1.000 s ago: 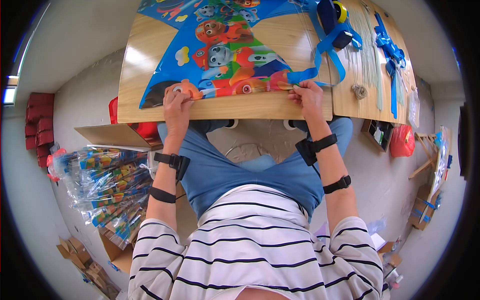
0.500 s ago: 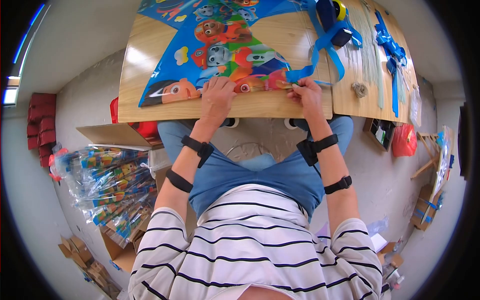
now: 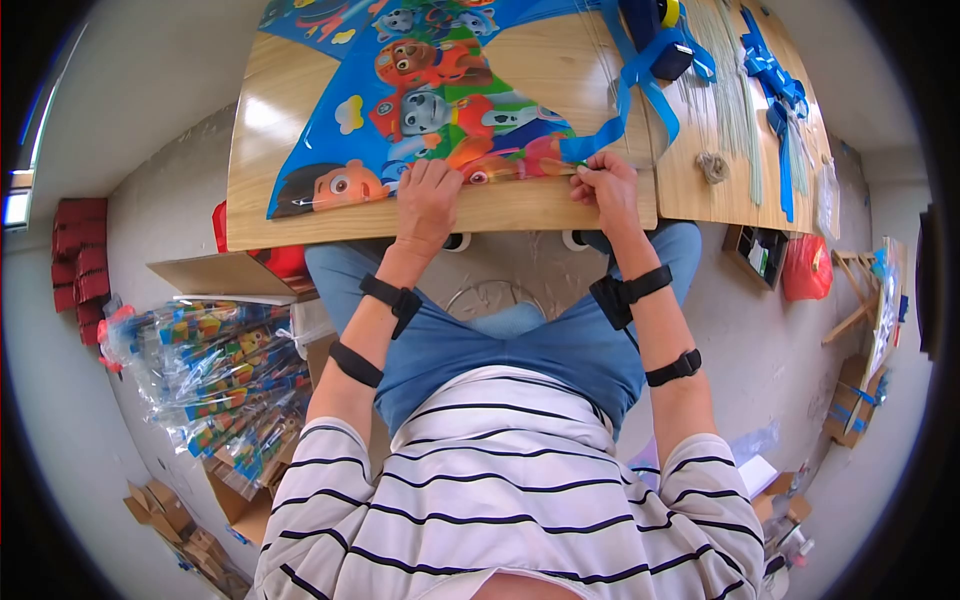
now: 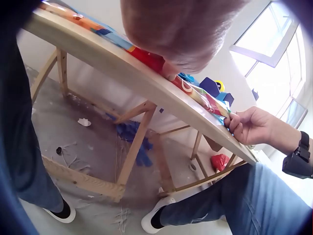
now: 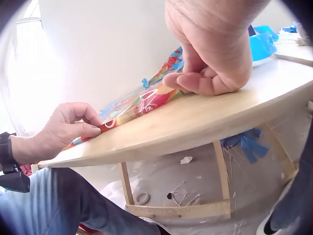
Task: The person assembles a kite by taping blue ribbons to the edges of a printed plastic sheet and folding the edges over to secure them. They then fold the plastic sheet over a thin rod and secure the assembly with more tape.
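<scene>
A glossy plastic sheet [image 3: 350, 150] printed with cartoon characters lies on the wooden table, its near edge running along the table's front. My left hand [image 3: 428, 205] pinches that near edge around its middle; the right wrist view shows its thumb and fingertips meeting on the sheet's red strip [image 5: 108, 124]. Over at the right corner, my right hand [image 3: 608, 188] pinches the sheet's tip between thumb and curled fingers. A blue ribbon [image 3: 598, 142] trails from beside that corner up toward a navy block [image 3: 672, 62]. The left hand's fingertips are partly hidden in the left wrist view.
Thin pale rods [image 3: 738, 120], a small twine coil [image 3: 712, 167] and a blue ribbon bunch [image 3: 785, 95] lie on the right-hand table. Clear-wrapped printed sheets [image 3: 230, 360] and an open cardboard box [image 3: 225, 270] stand left of my legs. A red bag [image 3: 805, 268] sits right.
My left hand has slid right along the near edge, from the sheet's left part to its middle, then stayed there. The right hand keeps its grip at the right corner.
</scene>
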Tool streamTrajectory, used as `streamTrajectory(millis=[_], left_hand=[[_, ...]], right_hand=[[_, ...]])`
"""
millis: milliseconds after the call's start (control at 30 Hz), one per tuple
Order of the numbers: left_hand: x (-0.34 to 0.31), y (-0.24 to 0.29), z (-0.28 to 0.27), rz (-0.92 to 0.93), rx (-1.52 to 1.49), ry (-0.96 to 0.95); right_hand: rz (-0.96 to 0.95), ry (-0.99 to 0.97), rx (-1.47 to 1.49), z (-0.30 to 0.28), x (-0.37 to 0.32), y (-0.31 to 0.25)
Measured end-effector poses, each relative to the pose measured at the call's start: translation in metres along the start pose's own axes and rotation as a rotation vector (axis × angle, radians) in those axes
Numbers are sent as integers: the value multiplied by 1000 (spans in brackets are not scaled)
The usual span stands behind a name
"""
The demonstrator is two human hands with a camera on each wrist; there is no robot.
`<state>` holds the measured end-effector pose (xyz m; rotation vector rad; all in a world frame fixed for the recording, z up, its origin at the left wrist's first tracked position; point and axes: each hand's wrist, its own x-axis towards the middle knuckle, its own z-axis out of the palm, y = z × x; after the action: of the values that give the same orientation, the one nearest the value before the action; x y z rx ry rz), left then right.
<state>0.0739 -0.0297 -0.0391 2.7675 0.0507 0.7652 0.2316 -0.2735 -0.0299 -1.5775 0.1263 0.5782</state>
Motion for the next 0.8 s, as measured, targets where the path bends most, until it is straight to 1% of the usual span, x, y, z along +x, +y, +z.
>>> streamTrajectory(millis=[133,233,333,433,633,800], left_hand=[[-1,1,1,33,29,21],[-2,3,0,44,40,32],[-2,5,1,42,40,46],[-4,4,1,63,38,56],[-10,4,-2,66,-4,47],[-13,4,-3,35,-35,36]], right_hand=[[30,-24,-63,-3,-5,-8],[102,-31,-43,-1,-11,-16],[119,-44,56,-4,-6,-6],[77,-27,28,-3,-5,1],[15,101,-258,8,-9,-5],[-9,134,-316,12,-13,-6]])
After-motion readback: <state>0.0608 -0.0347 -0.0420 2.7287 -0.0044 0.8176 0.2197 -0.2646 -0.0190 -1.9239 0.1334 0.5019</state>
